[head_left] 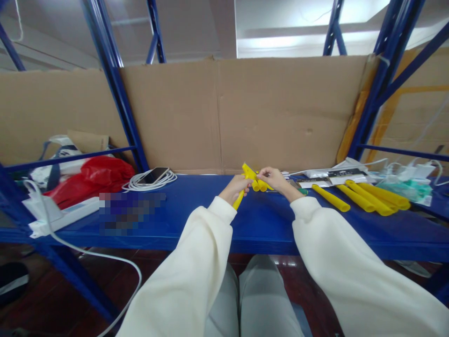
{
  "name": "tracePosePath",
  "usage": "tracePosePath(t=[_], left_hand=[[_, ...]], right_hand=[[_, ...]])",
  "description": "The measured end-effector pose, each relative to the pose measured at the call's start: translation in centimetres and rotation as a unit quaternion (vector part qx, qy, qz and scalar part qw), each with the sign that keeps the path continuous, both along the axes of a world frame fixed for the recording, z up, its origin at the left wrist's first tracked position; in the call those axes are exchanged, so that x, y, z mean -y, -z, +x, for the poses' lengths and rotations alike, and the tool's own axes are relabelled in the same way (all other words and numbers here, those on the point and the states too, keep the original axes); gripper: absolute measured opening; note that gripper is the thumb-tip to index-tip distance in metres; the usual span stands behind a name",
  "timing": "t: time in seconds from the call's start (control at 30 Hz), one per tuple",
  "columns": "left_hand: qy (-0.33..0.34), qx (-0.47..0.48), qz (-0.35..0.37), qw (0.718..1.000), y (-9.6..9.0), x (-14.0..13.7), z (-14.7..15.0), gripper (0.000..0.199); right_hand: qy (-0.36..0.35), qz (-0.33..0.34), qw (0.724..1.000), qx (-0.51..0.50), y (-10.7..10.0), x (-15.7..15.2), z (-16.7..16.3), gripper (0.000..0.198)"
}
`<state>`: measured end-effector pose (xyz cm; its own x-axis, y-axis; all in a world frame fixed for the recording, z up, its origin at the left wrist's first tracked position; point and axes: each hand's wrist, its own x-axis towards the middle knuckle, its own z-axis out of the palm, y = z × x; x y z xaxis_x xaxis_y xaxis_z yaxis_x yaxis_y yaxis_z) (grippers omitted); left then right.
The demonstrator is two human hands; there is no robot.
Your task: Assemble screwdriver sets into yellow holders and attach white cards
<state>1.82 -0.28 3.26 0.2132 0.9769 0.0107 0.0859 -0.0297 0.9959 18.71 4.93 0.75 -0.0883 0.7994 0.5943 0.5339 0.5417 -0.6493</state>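
Note:
My left hand is closed round a slim yellow tube, whose lower end sticks out below the palm. Above the same hand, a wider yellow piece slants up to the left; whether it is one with the tube I cannot tell. Fingertips pinched, my right hand meets the yellow piece from the right side. What lies between those fingertips is too small to make out. Just beyond and between the hands, a few short yellow tubes rest on the blue shelf, partly hidden by the fingers.
Several long yellow tubes lie at the right, near white packets and a greenish plastic bag. Leftward are a coiled white cable with a phone, a red bag and a power strip. Cardboard stands behind.

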Motion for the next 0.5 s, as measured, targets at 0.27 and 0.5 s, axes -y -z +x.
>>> tracePosePath(t=[0.27,0.5], left_hand=[[0.021,0.031,-0.050,0.998,-0.27,0.75,-0.39,0.023],[0.029,0.030,-0.069,0.997,-0.04,0.69,-0.52,0.023]], right_hand=[[0.014,0.011,0.999,0.039,0.20,0.11,-0.49,0.015],[0.001,-0.014,0.998,0.053,0.11,0.54,-0.58,0.019]])
